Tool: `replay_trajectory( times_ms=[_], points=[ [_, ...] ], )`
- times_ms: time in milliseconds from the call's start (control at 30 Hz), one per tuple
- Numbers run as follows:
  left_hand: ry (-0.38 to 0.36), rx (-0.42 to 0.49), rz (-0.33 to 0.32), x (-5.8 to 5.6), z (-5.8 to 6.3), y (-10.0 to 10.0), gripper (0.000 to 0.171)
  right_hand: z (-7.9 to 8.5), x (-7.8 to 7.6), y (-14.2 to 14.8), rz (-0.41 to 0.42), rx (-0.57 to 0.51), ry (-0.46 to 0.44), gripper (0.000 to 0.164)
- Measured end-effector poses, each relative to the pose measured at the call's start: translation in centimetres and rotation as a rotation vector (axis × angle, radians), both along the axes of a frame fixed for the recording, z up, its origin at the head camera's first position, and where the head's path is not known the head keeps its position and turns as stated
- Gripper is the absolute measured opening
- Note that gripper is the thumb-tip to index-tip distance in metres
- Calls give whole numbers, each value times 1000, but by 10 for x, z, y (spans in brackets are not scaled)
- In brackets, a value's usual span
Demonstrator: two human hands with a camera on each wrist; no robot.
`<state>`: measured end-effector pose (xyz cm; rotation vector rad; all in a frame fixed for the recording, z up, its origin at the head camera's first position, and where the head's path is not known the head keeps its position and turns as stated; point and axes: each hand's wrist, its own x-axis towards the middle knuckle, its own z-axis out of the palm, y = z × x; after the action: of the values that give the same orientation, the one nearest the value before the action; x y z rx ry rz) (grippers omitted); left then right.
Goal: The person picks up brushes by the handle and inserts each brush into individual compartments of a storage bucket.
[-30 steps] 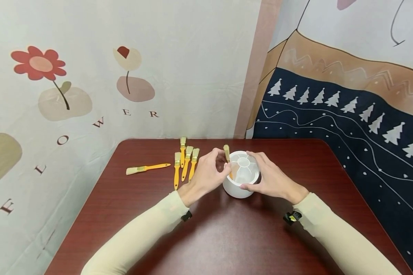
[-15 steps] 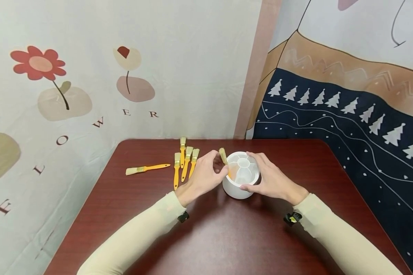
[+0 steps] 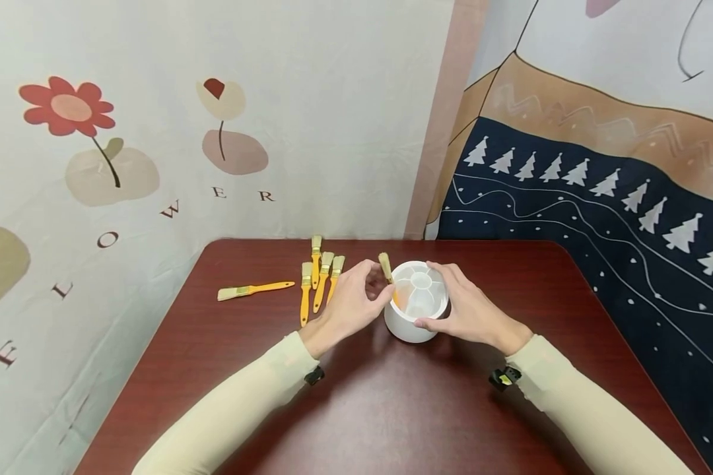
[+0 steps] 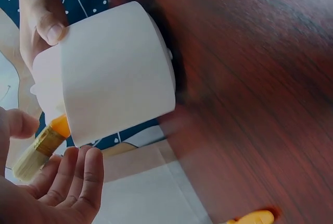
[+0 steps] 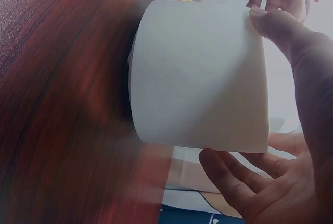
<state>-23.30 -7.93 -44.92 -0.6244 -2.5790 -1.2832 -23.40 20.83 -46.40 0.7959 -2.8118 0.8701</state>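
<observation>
A white round desk organizer (image 3: 412, 328) with several compartments stands on the table. My right hand (image 3: 472, 307) grips its right side, the thumb in front and the fingers behind, also seen in the right wrist view. A paint brush (image 3: 385, 266) with an orange handle stands in a left compartment, bristles up and leaning left. My left hand (image 3: 353, 297) is beside that brush. In the left wrist view, the brush's bristles (image 4: 31, 164) lie between my spread thumb and fingers (image 4: 92, 174), with a gap on the thumb side.
Several more yellow-handled brushes (image 3: 305, 300) lie left of my left hand, bristles toward the back. One brush (image 3: 255, 290) lies sideways farther left. The brown table (image 3: 416, 409) meets printed curtains (image 3: 344, 132) at the back and right.
The brush went from nearly upright in my left fingers to leaning left against the organizer's rim. My left thumb and fingers loosened and drew slightly left. The right hand kept its place.
</observation>
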Motion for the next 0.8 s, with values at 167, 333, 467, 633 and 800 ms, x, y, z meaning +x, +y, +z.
replay_trajectory(
  times_ms=[167,333,467,633,800],
  points=[
    [-16,0,6,-1,-2,-8,34,-1,1,-1,-9,4,3,121],
    [1,-24,37,-8,-6,-24,37,-1,2,-2,-22,1,-12,122],
    [53,-92,69,-16,-12,-39,36,0,3,-4,-40,-9,-29,121],
    [78,-219,113,-24,-21,-57,39,0,6,-7,-64,-24,-37,119],
    [17,-345,162,-30,-34,-74,44,1,10,-10,-87,-25,-47,119]
  ],
)
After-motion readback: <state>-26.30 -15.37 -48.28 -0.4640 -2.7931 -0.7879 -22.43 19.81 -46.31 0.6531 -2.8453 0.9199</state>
